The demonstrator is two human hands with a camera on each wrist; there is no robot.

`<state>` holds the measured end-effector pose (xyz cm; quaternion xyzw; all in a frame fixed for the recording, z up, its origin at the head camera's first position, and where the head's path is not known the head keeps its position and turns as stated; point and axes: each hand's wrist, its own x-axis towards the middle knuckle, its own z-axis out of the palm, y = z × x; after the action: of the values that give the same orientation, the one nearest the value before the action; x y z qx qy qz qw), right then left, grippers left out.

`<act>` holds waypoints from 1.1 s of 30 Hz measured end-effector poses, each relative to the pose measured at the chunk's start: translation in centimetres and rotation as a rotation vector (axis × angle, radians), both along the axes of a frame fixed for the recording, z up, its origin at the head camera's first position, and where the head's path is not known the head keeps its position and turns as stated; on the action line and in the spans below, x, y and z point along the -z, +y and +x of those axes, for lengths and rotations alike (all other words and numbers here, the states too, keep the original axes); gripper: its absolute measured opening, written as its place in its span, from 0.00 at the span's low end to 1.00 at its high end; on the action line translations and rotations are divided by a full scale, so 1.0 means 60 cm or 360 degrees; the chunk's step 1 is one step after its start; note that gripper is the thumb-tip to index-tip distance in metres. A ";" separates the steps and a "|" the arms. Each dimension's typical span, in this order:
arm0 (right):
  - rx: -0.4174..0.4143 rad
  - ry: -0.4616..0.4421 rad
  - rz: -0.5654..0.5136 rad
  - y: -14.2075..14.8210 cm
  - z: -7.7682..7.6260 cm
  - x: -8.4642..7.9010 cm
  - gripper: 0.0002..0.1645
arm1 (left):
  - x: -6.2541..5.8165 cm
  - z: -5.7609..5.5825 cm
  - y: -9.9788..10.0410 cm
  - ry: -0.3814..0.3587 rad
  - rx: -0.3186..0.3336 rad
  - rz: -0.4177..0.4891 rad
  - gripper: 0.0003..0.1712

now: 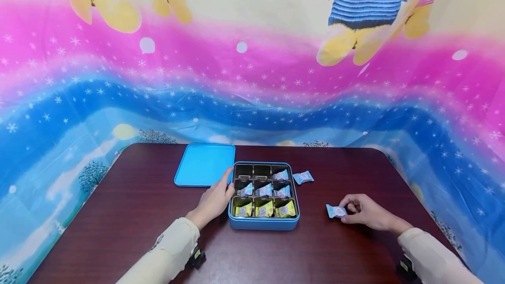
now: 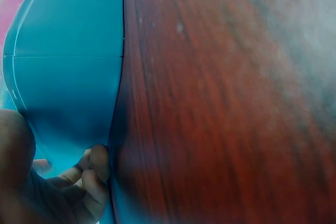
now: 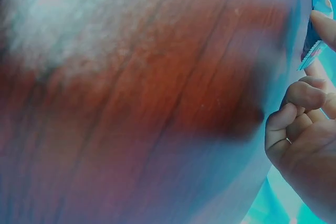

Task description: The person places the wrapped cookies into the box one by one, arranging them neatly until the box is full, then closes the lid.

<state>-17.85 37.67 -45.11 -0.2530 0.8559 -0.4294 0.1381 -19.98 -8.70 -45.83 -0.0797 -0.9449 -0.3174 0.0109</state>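
Seven wrapped candies in the blue tin (image 1: 263, 224), left hand (image 1: 215, 200) flat against it, right hand (image 1: 364, 211) pinching another candy (image 1: 336, 211).

We've got a dark wooden table (image 1: 118, 222) with a flat blue lid (image 1: 204, 164) lying at the back, one loose blue-wrapped candy (image 1: 303, 177) further right, and a bright pink-and-blue cartoon bear cloth (image 1: 252, 78) hung behind it all.
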 end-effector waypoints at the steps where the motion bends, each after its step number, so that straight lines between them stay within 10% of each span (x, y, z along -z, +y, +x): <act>1: 0.0005 0.0010 0.0001 -0.001 0.000 -0.001 0.12 | 0.000 0.000 0.000 0.0000 -0.0002 -0.0004 0.34; 33: 0.0102 0.0093 0.0050 -0.060 -0.021 -0.039 0.13 | 0.002 -0.002 -0.002 0.0016 0.0007 -0.0008 0.34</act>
<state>-19.14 34.10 -42.76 -0.2357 0.8739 -0.4125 0.1030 -20.12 -8.81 -45.94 -0.0833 -0.9455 -0.3145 0.0148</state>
